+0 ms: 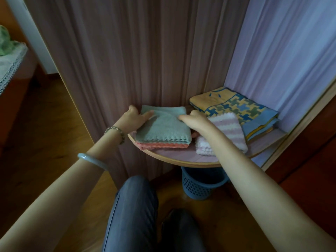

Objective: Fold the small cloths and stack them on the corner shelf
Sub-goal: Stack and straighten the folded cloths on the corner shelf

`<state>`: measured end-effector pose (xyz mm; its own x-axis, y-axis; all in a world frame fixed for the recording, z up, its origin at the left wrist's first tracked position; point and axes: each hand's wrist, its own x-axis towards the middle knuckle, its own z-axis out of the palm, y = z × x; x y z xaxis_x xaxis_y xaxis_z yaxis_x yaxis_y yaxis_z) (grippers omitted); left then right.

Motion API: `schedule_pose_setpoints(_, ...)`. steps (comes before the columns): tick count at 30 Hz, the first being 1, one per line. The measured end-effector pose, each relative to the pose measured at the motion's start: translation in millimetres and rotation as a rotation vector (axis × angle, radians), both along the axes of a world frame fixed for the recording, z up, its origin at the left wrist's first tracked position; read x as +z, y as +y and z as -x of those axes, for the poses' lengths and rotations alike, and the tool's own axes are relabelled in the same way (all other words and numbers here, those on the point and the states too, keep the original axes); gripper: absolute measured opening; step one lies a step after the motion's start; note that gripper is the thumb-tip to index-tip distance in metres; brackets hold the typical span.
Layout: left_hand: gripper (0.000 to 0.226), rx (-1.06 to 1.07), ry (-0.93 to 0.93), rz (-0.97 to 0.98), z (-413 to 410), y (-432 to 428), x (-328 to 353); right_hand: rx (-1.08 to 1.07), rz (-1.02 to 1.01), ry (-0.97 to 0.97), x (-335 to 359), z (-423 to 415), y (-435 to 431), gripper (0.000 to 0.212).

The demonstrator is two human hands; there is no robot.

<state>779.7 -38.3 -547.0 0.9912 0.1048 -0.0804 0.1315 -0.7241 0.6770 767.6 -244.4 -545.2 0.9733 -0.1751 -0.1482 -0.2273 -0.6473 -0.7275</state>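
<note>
One lace-edged white cover [11, 64] lies at the far left on a wooden piece of furniture, with something pale green [5, 40] on it, too blurred to name. Next comes the left forearm, reaching up from the lower left and wearing a pale blue-grey bangle [92, 160] and, nearer the wrist, a beaded bracelet [116, 130]. The left hand [133, 118] rests at the far left corner of a folded green cloth [163, 128], its fingers laid fairly straight across the top of the cloth and holding nothing. The green cloth lies squarely on a folded coral-pink cloth [163, 145], whose zigzag edge shows just below it, and both sit on the left part of the rounded corner shelf [181, 159], against the ribbed wall panel. Below, in the middle, a knee in grey trousers [132, 206] shows over the wooden floor. The right hand [195, 119] lies on the right side of the green cloth with its back to the camera and its fingers bent down onto the fabric; I cannot tell whether it pinches or only presses. Under the right forearm lies a folded pink-and-white striped cloth [227, 124], just beside the green one. Behind it, in the shelf's back right corner, lies a larger folded cloth patterned in yellow and blue [236, 106]. A blue perforated basket [198, 186] stands on the floor beneath the shelf.
</note>
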Motion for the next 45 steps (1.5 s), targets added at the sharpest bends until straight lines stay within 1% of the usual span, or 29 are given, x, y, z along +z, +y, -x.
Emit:
schedule_pose_setpoints(1, 0.093, -0.020, 0.025, 0.040, 0.9, 2.4, -0.2, -0.024, -0.119, 0.014, 2.2, -0.4, 0.8, 0.035)
schedule_pose_setpoints(2, 0.091, -0.034, 0.037, 0.052, 3.8, 3.0, -0.7, -0.060, -0.236, 0.018, 6.0, -0.7, 3.4, 0.038)
schedule_pose_setpoints(4, 0.079, -0.027, 0.013, 0.047, 7.3, 3.4, -5.3, -0.095, -0.504, 0.043, 9.5, -1.7, 7.4, 0.059)
schedule_pose_setpoints(5, 0.076, -0.024, -0.003, 0.046, 8.8, 2.4, -7.5, -0.103, -0.631, 0.068, 9.3, -3.0, 8.1, 0.064)
schedule_pose_setpoints(6, 0.075, -0.024, -0.007, 0.047, 10.7, 1.5, -8.1, -0.100, -0.741, 0.099, 10.4, -2.8, 9.5, 0.057)
schedule_pose_setpoints(8, 0.072, -0.027, -0.054, 0.000, 10.7, 2.0, -8.6, -0.060, -0.849, 0.153, 15.8, 0.8, 12.4, 0.028)
schedule_pose_setpoints(9, 0.070, -0.015, -0.107, -0.030, 9.4, 4.0, -7.8, -0.050, -0.888, 0.159, 18.6, 0.6, 13.6, 0.021)
schedule_pose_setpoints(11, 0.059, 0.036, -0.274, -0.018, 10.0, 8.1, 0.5, -0.037, -0.986, 0.124, 26.4, -0.9, 17.7, 0.023)
schedule_pose_setpoints(13, 0.046, 0.085, -0.459, 0.051, 14.6, 9.9, 18.3, -0.039, -1.068, 0.029, 43.2, -2.2, 25.7, 0.027)
schedule_pose_setpoints(15, 0.030, 0.079, -0.494, 0.179, 21.6, 11.0, 40.0, -0.048, -1.117, -0.091, 63.2, -1.5, 36.1, 0.029)
schedule_pose_setpoints(17, 0.030, -0.009, -0.367, 0.505, 26.7, 9.3, 55.4, -0.026, -1.105, -0.229, 83.5, 1.9, 46.7, 0.048)
schedule_pose_setpoints(18, 0.039, -0.076, -0.270, 0.664, 29.5, 8.3, 60.7, -0.013, -1.063, -0.305, 90.6, 3.0, 52.7, 0.057)
schedule_pose_setpoints(20, 0.061, -0.233, -0.084, 0.879, 34.5, 5.3, 63.2, 0.035, -0.910, -0.427, 97.8, 6.1, 66.2, 0.067)
schedule_pose_setpoints(21, 0.071, -0.290, 0.008, 1.000, 36.2, 3.9, 61.7, 0.082, -0.826, -0.440, 98.9, 8.9, 73.7, 0.066)
schedule_pose_setpoints(23, 0.081, -0.318, 0.170, 1.258, 43.2, -1.0, 58.3, 0.216, -0.716, -0.360, 97.3, 12.7, 85.5, 0.055)
schedule_pose_setpoints(25, 0.086, -0.294, 0.210, 1.419, 45.7, -5.4, 51.1, 0.278, -0.731, -0.315, 93.8, 13.4, 88.2, 0.048)
schedule_pose_setpoints(27, 0.088, -0.218, 0.220, 1.527, 45.7, -8.1, 42.0, 0.208, -0.720, -0.435, 86.8, 9.4, 79.7, 0.045)
schedule_pose_setpoints(29, 0.087, -0.154, 0.231, 1.614, 41.8, -7.5, 34.2, 0.071, -0.568, -0.591, 80.3, 5.0, 64.2, 0.047)
schedule_pose_setpoints(30, 0.084, -0.132, 0.225, 1.635, 40.2, -6.5, 31.5, 0.001, -0.487, -0.594, 74.3, 0.2, 53.6, 0.053)
schedule_pose_setpoints(31, 0.082, -0.127, 0.213, 1.655, 38.4, -4.7, 30.2, -0.054, -0.447, -0.512, 69.3, -1.9, 44.4, 0.063)
schedule_pose_setpoints(32, 0.080, -0.136, 0.201, 1.671, 37.3, -3.3, 30.0, -0.092, -0.470, -0.376, 66.0, -1.6, 35.8, 0.078)
schedule_pose_setpoints(33, 0.079, -0.155, 0.185, 1.678, 36.6, -3.1, 30.0, -0.103, -0.553, -0.196, 63.5, 0.3, 27.4, 0.090)
schedule_pose_setpoints(34, 0.079, -0.170, 0.171, 1.681, 35.4, -3.4, 30.5, -0.079, -0.633, -0.017, 59.6, 1.2, 17.7, 0.088)
schedule_pose_setpoints(36, 0.078, -0.195, 0.164, 1.693, 32.2, -5.9, 31.2, 0.025, -0.771, 0.210, 56.3, 9.6, 7.8, 0.051)
schedule_pose_setpoints(38, 0.077, -0.253, 0.153, 1.657, 33.6, -9.4, 34.5, 0.057, -0.903, 0.250, 51.4, 11.2, 3.3, 0.032)
schedule_pose_setpoints(40, 0.069, -0.305, 0.126, 1.560, 37.9, -10.4, 37.1, 0.047, -0.955, 0.207, 51.3, 8.5, 3.9, 0.020)
schedule_pose_setpoints(42, 0.039, -0.297, 0.004, 1.286, 33.2, -5.2, 38.7, 0.029, -0.958, 0.130, 53.6, 4.4, 4.6, 0.010)
schedule_pose_setpoints(43, 0.030, -0.273, -0.072, 1.161, 28.6, -0.6, 37.9, 0.022, -0.953, 0.087, 54.8, 2.1, 2.9, 0.009)
schedule_pose_setpoints(45, 0.050, -0.243, -0.212, 1.005, 19.6, 8.3, 34.5, 0.072, -0.964, -0.010, 55.9, -1.9, 0.0, 0.016)
